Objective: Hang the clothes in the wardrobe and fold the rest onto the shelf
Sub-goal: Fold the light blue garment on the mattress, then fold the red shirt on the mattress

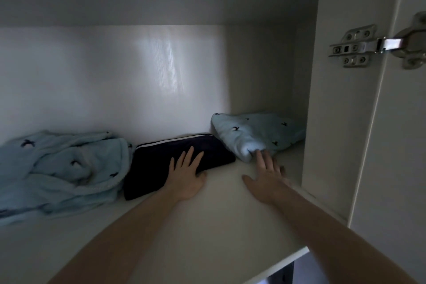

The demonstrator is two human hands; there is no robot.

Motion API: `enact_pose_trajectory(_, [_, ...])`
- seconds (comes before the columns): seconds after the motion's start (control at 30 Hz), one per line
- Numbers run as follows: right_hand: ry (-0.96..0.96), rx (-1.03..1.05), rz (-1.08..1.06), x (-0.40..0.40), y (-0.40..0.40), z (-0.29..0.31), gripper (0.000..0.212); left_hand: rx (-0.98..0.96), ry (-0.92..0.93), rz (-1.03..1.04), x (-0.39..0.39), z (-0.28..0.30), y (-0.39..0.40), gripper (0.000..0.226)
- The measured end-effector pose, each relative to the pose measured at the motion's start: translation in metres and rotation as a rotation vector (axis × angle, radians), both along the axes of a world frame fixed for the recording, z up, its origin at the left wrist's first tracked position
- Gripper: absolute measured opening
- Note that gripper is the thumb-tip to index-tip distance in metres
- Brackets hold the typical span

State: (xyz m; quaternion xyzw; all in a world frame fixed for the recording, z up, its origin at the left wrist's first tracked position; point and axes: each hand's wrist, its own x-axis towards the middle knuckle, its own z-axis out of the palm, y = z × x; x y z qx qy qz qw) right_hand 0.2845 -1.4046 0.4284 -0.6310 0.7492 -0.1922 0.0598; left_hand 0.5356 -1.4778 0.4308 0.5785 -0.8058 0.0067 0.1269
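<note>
Three pieces of clothing already lie on the wardrobe shelf point(207, 226), so the folding half of the job looks well advanced, though not tidy yet. Toward the back right corner sits a folded light blue garment point(255, 132) with small dark bird marks. In the middle lies a folded dark navy garment point(175, 157) with a white stripe along its far edge, flat and neat. At the left a second light blue garment point(60, 168) of the same print is bunched and rumpled rather than folded, touching the navy piece's left side; by my judgement it needs refolding.

The left hand point(187, 174) rests flat on the near right part of the navy garment, fingers straight and spread, pressing rather than grasping. The right hand point(267, 177) reaches toward the folded blue piece with fingers extended and nothing held; its fingertips point(260, 153) meet the near edge of that garment, though the dim light makes it hard to say whether they touch or only come just beside it.

Whether anything has been hung cannot be told, since no rail or hangers appear in this compartment. The wardrobe door stands open at the right, its metal hinge point(368, 46) fixed to the side panel. What remains, judging from here, is straightening the left bundle and squaring up the row.
</note>
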Motion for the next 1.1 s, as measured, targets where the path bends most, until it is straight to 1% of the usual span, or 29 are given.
enact_pose_trajectory(0.1, [0.015, 0.031, 0.011, 0.009, 0.024, -0.001, 0.091, -0.01, -0.015, -0.001, 0.001, 0.002, 0.004, 0.069])
enact_pose_trajectory(0.2, [0.002, 0.049, 0.019, 0.016, 0.051, 0.0, 0.089, -0.101, -0.064, -0.023, 0.0, 0.005, 0.016, 0.071])
enact_pose_trajectory(0.27, [-0.022, 0.036, 0.024, 0.022, 0.072, 0.003, 0.09, -0.189, -0.069, -0.085, -0.001, 0.006, 0.035, 0.073])
enact_pose_trajectory(0.33, [-0.056, 0.002, 0.033, 0.027, 0.098, 0.006, 0.092, -0.252, -0.031, -0.177, -0.001, 0.007, 0.063, 0.076])
enact_pose_trajectory(0.43, [-0.19, -0.075, 0.042, 0.031, 0.145, 0.011, 0.095, -0.291, -0.017, -0.351, -0.005, 0.012, 0.112, 0.078])
enact_pose_trajectory(0.53, [-0.365, -0.204, 0.065, 0.026, 0.203, 0.012, 0.088, -0.292, 0.0, -0.531, -0.017, 0.019, 0.165, 0.074])
enact_pose_trajectory(0.67, [-0.411, -0.386, 0.008, 0.008, 0.304, 0.013, 0.073, -0.217, 0.186, -0.753, -0.043, 0.034, 0.24, 0.061])
enact_pose_trajectory(0.77, [-0.402, -0.457, -0.129, -0.012, 0.392, 0.012, 0.067, -0.175, 0.26, -0.931, -0.071, 0.047, 0.301, 0.058])
enact_pose_trajectory(0.93, [-0.391, -0.479, -0.396, -0.037, 0.565, -0.002, 0.059, -0.113, 0.264, -1.191, -0.133, 0.058, 0.414, 0.051])
enact_pose_trajectory(1.03, [-0.403, -0.49, -0.565, -0.044, 0.674, -0.017, 0.056, -0.029, 0.315, -1.322, -0.172, 0.047, 0.494, 0.048])
enact_pose_trajectory(1.07, [-0.394, -0.496, -0.646, -0.044, 0.727, -0.022, 0.054, 0.012, 0.347, -1.387, -0.194, 0.038, 0.538, 0.045])
enact_pose_trajectory(1.1, [-0.393, -0.496, -0.682, -0.044, 0.752, -0.025, 0.053, 0.072, 0.376, -1.405, -0.202, 0.029, 0.56, 0.042])
